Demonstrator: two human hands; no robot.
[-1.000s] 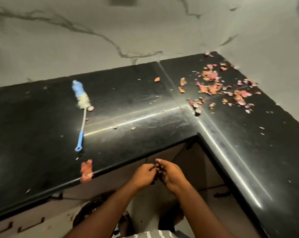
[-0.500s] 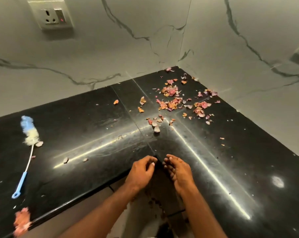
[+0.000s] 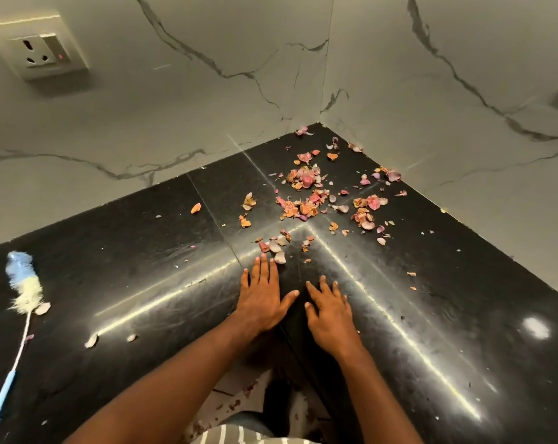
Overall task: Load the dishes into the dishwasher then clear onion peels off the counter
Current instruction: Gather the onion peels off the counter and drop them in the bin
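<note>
Both hands (image 3: 296,302) now flat on black counter (image 3: 111,267) — onion peels (image 3: 306,200) cornered

Bare counter (image 3: 431,315) right of hands, onion peels (image 3: 306,200) crowding corner ahead

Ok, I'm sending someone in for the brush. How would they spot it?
Follow the black counter leftward, away from the corner's onion peels. The bottle brush lies near the left edge: fluffy blue-and-white head, thin white stem, blue looped handle, the only tool there.
</note>
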